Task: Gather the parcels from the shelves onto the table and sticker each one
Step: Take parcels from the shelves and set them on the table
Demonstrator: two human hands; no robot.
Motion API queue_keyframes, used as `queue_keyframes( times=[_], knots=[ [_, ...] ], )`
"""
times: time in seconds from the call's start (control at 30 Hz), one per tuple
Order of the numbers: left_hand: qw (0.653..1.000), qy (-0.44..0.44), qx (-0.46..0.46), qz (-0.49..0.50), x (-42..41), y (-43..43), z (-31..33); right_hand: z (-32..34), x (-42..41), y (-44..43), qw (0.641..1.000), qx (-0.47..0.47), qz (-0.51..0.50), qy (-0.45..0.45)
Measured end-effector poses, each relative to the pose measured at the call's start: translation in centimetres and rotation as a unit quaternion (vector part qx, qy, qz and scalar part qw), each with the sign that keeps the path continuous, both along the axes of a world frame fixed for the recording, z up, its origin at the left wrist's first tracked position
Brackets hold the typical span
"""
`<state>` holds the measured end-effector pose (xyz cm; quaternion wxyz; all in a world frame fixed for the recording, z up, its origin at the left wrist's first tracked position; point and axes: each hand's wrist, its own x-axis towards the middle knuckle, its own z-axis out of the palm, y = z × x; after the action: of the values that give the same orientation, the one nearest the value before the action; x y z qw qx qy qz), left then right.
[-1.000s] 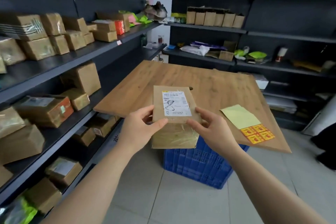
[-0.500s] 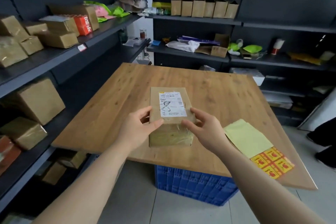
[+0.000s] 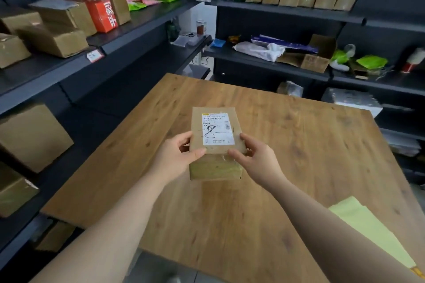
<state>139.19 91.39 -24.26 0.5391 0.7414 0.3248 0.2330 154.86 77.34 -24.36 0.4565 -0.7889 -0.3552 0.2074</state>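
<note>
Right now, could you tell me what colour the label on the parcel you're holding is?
White, with black print and a black scribble, on the parcel's shipping label; the head view shows it.

Matt cardboard parcel (image 3: 216, 138), glossy tape; wood-grain table (image 3: 299, 167).

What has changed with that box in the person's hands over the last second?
The parcel, a second ago held out in front of the near table edge over a blue crate, has been carried forward and now sits low over the middle of the wooden table. The view advanced with it. Unchanged: the left hand and right hand keep gripping its near corners, white label up. Nothing was let go.
</note>
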Motion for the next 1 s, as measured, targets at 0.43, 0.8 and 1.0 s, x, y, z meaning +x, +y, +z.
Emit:
queue_keyframes(
  times=[0.43,0.8,1.0],
  knots=[
    [0.995,0.066,-0.015,-0.069,5.7,18.2,-6.3,-6.1,3.2,15.9,0.997,-0.050,-0.061,0.017],
    [0.992,0.094,-0.012,-0.088,8.5,25.4,-9.8,-9.3,4.7,23.1,0.994,-0.078,-0.079,0.002],
    [0.990,0.111,0.016,-0.087,9.3,27.3,-10.3,-9.8,5.4,24.8,0.993,-0.083,-0.087,-0.008]
  ],
)
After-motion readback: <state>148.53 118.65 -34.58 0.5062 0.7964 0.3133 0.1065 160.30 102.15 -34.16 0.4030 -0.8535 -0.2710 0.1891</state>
